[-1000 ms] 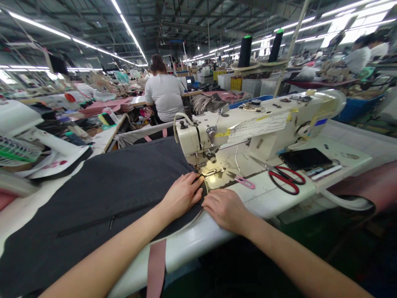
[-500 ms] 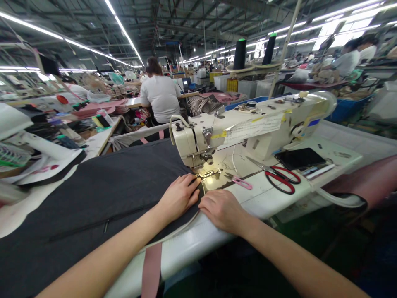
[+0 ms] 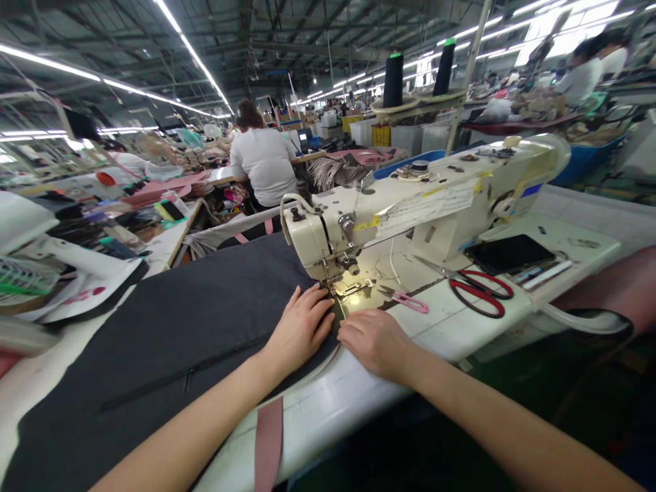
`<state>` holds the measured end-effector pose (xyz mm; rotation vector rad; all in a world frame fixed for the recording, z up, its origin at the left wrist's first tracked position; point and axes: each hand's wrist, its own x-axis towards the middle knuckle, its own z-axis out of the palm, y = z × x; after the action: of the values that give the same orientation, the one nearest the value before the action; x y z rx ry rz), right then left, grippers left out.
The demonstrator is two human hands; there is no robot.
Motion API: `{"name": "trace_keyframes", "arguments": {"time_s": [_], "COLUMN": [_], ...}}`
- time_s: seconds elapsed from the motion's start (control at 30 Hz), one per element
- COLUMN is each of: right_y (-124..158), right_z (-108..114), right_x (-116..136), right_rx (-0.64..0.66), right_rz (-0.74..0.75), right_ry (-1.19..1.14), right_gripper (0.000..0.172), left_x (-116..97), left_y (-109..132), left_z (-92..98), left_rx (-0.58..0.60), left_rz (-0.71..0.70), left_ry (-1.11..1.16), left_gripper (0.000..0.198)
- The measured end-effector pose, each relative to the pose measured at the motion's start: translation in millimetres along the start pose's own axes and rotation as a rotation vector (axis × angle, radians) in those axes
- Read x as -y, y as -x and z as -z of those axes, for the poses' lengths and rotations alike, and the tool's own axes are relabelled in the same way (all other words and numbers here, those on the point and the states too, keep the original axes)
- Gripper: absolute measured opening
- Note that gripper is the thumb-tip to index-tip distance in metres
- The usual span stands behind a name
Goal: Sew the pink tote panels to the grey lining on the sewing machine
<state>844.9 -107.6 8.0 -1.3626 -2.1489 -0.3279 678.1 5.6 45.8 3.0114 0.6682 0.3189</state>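
A large dark grey fabric panel (image 3: 169,321) with a black zipper (image 3: 189,374) lies across the white sewing table (image 3: 451,328). My left hand (image 3: 303,326) rests flat on the fabric, fingers stretched toward the presser foot (image 3: 341,285) of the cream sewing machine (image 3: 410,205). My right hand (image 3: 374,342) lies palm down at the fabric's right edge, just in front of the needle plate, fingers curled on the edge. A pink strap (image 3: 269,444) hangs over the table's front edge.
Red-handled scissors (image 3: 479,292), pink thread snips (image 3: 407,301), a dark phone (image 3: 507,253) and pens lie right of the machine. Two dark thread cones (image 3: 393,78) stand behind it. A person in a white shirt (image 3: 264,164) sits ahead; cluttered tables lie on the left.
Both hands have stayed on the fabric by the presser foot, with the left fingers slightly nearer the foot. The view has shifted a little.
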Motion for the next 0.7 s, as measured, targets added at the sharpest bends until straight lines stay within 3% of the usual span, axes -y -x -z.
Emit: {"name": "trace_keyframes", "arguments": {"time_s": [0.23, 0.47, 0.7], "right_y": [3.2, 1.3, -13.5], "right_z": [2.5, 3.7, -2.1], "right_x": [-2.0, -2.6, -13.8], "right_rx": [-0.045, -0.043, 0.017], "right_rz": [0.060, 0.063, 0.034], "right_ry": [-0.027, -0.052, -0.054], "right_gripper": [0.021, 0.021, 0.014], "left_x": [-18.4, -15.2, 2.5], "left_y": [29.8, 26.4, 16.1], "left_z": [11.2, 3.4, -0.1], "left_rx": [0.122, 0.076, 0.070], "left_rz": [-0.096, -0.126, -0.121], "left_ry": [0.018, 0.020, 0.012], "left_gripper": [0.038, 0.037, 0.039]}}
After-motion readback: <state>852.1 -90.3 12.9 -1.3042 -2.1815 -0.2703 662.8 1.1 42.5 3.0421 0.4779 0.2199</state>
